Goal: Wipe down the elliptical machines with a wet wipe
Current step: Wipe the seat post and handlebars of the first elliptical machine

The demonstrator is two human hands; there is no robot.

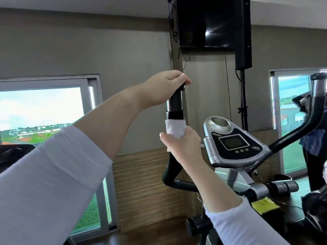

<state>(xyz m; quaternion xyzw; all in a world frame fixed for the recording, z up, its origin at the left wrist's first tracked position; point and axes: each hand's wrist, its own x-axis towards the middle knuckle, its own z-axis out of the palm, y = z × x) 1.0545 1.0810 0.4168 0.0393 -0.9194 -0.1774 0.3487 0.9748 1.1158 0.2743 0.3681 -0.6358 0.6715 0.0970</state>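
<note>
An elliptical machine stands in front of me, its silver and black console (233,144) right of centre. Its left handlebar (174,103) rises upright as a dark tube. My left hand (166,87) grips the top end of that handlebar. Lower down, my right hand (182,142) is wrapped round the same bar with a white wet wipe (175,129) pressed between the fingers and the tube. The right handlebar (316,96) curves up at the far right.
A black TV (205,22) and a speaker (243,32) on a stand hang above the machine. Windows (40,110) sit in the grey wall to the left and right. A person in dark clothes (313,138) stands at the right edge. A yellow label (264,206) lies on the frame.
</note>
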